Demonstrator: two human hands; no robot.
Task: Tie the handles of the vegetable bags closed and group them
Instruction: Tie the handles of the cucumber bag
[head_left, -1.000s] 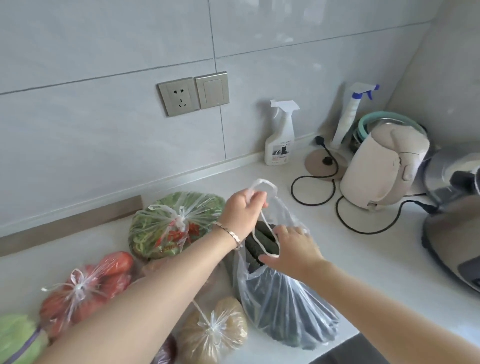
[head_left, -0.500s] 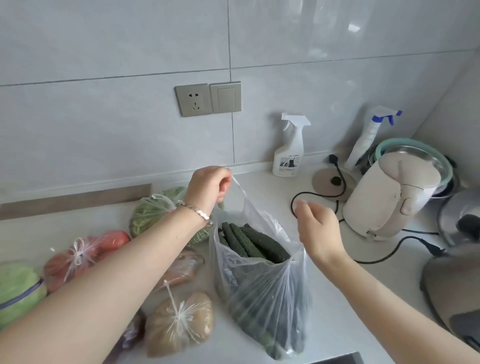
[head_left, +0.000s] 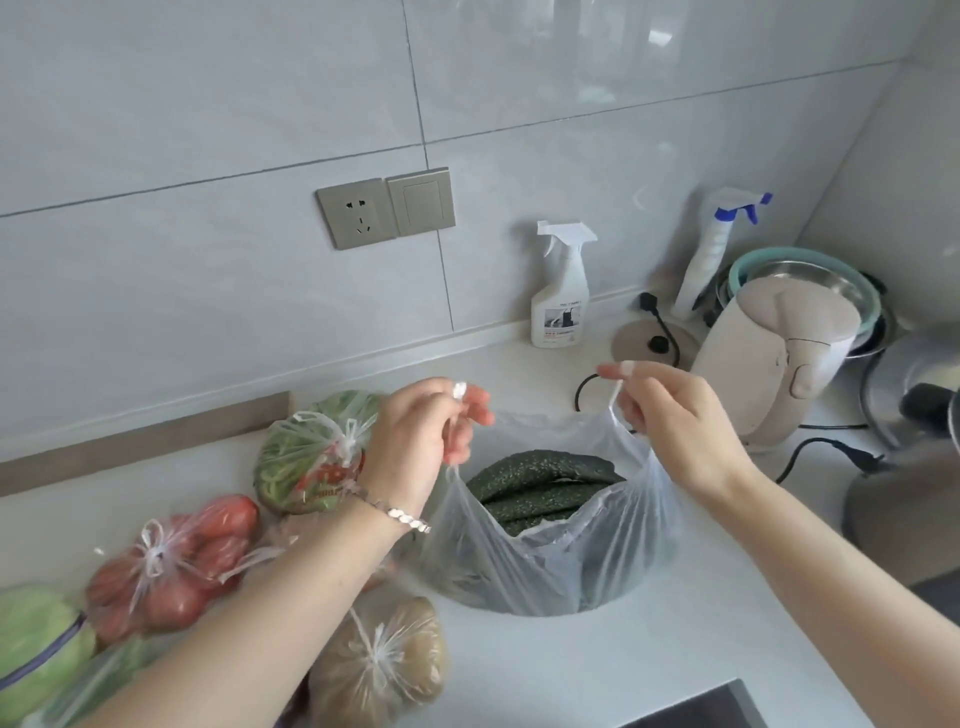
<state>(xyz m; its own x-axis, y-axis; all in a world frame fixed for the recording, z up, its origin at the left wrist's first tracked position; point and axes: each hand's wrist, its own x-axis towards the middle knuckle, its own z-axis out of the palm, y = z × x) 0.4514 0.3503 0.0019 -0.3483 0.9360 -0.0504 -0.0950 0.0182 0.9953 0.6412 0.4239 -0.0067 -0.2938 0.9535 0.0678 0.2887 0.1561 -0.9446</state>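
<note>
Handles raised, knot not yet begun: your left hand (head_left: 421, 431) pinches one handle of the cucumber bag (head_left: 550, 561) and your right hand (head_left: 670, 415) pinches the other, fingers (head_left: 470, 410) curled round thin, twisted plastic on each side, so that the mouth is stretched open between them. The bag stands on the table (head_left: 649, 649) just right of three knotted bags: green beans (head_left: 301, 457), tomatoes (head_left: 171, 566) and potatoes (head_left: 379, 660). Dark cucumbers (head_left: 540, 467) show above its sagging rim. By the look of it, this is the one untied bag in view, and the step in hand is the tie itself. The next move calls for you to bring the two handles together over the cucumbers, cross one beneath the other and draw them snug. The film looks thin, so pull evenly rather than sharply. Once it is knotted, the bag should need only a short slide left to join the group. The kettle (head_left: 769, 374) and a black cord (head_left: 810, 447) lie near on the right — keep the bag away from them.
</note>
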